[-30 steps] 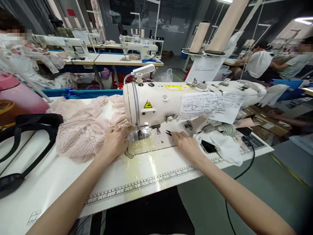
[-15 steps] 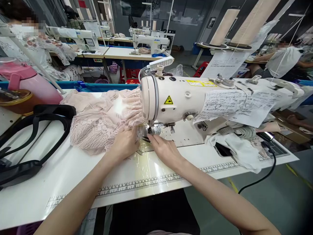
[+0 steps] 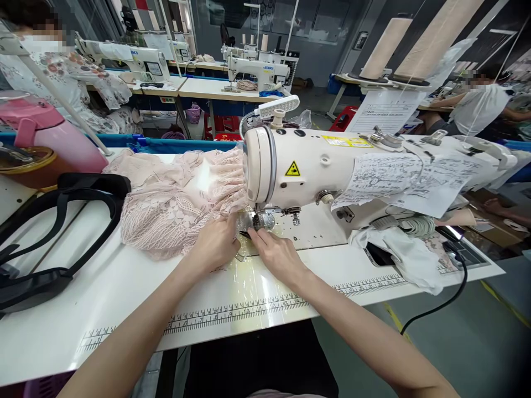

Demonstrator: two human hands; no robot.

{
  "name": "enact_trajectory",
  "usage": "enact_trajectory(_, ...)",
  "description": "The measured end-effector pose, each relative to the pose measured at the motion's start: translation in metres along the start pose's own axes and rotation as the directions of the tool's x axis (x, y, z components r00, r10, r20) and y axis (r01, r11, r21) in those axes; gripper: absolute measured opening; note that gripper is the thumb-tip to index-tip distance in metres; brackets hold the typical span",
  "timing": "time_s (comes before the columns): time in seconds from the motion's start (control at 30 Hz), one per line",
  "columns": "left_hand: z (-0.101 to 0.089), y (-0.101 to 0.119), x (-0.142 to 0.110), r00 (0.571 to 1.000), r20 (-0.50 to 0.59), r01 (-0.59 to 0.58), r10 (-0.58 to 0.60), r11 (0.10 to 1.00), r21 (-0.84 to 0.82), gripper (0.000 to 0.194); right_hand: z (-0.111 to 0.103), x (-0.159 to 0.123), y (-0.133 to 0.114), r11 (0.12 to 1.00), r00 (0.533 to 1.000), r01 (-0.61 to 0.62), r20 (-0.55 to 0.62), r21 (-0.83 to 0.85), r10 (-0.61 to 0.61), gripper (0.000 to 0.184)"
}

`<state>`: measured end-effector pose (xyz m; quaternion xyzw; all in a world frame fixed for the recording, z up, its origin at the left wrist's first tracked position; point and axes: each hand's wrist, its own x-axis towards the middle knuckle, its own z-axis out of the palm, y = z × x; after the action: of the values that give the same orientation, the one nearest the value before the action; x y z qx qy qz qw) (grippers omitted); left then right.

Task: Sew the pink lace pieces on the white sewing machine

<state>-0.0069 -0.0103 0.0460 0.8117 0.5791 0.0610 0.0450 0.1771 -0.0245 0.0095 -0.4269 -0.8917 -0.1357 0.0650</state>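
Note:
Pale pink lace fabric (image 3: 166,215) lies gathered on the table left of the sewing machine (image 3: 307,166), running to its needle area. My left hand (image 3: 218,240) is closed at the right end of this fabric, fingertips pinching its edge beside the presser foot (image 3: 258,220). My right hand (image 3: 280,254) is just in front of the foot, fingers together and pointing at it. A small dark sliver (image 3: 244,234) shows between my two hands; its kind is unclear. What my right fingertips pinch, if anything, is hidden.
At left are a black strapped headset (image 3: 62,276), a pink jug (image 3: 50,130) and a brown container (image 3: 33,168). White cloth (image 3: 400,257) and a phone (image 3: 378,255) lie at right. Handwritten papers (image 3: 381,177) hang on the machine. Thread cones (image 3: 385,47) stand behind. Other people sit nearby.
The view has shifted slightly, so the machine appears a little farther right. Both hands stay near the presser foot, and the fabric keeps nearly the same shape.

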Motion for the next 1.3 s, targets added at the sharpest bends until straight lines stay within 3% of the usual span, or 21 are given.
enact_trajectory(0.43,0.003,-0.001,0.002,0.992,0.111,0.063,-0.051,0.993,-0.103,0.065,-0.004,0.004,-0.001,0.999,0.994,-0.023,0.109,0.041,0.019,0.051)
enact_trajectory(0.7,0.005,-0.004,0.003,0.989,0.137,0.077,-0.057,0.986,-0.148,0.074,-0.002,0.003,0.000,0.996,0.998,-0.036,0.052,0.084,0.032,0.049)
enact_trajectory(0.8,-0.001,-0.008,0.002,0.987,0.157,0.046,-0.018,0.983,-0.176,0.074,0.001,0.001,0.004,0.963,0.989,-0.117,-0.056,0.244,0.134,0.036)
enact_trajectory(0.9,-0.014,-0.011,-0.003,0.966,0.246,-0.012,0.082,0.962,-0.272,0.067,0.001,-0.001,0.011,0.819,0.947,-0.114,-0.187,0.562,0.260,0.034)
enact_trajectory(1.0,-0.029,-0.009,-0.018,0.938,0.299,-0.054,0.177,0.925,-0.377,0.059,-0.007,-0.002,0.014,0.648,0.923,-0.003,-0.248,0.762,0.295,0.034)
enact_trajectory(1.07,-0.035,-0.006,-0.038,0.937,0.275,-0.078,0.213,0.898,-0.433,0.057,-0.014,-0.001,0.013,0.585,0.954,0.012,-0.185,0.811,0.237,0.034)
enact_trajectory(1.13,-0.035,-0.002,-0.064,0.945,0.240,-0.086,0.224,0.875,-0.477,0.053,-0.021,0.000,0.011,0.571,0.990,-0.061,-0.021,0.819,0.137,0.036)
enact_trajectory(1.2,-0.028,0.003,-0.096,0.951,0.228,-0.068,0.211,0.858,-0.509,0.046,-0.025,-0.001,0.008,0.598,0.990,-0.135,0.135,0.790,0.046,0.038)
enact_trajectory(1.3,-0.012,0.011,-0.141,0.967,0.210,-0.002,0.146,0.826,-0.564,0.040,-0.028,-0.008,0.003,0.640,0.982,-0.106,0.183,0.761,-0.055,0.038)
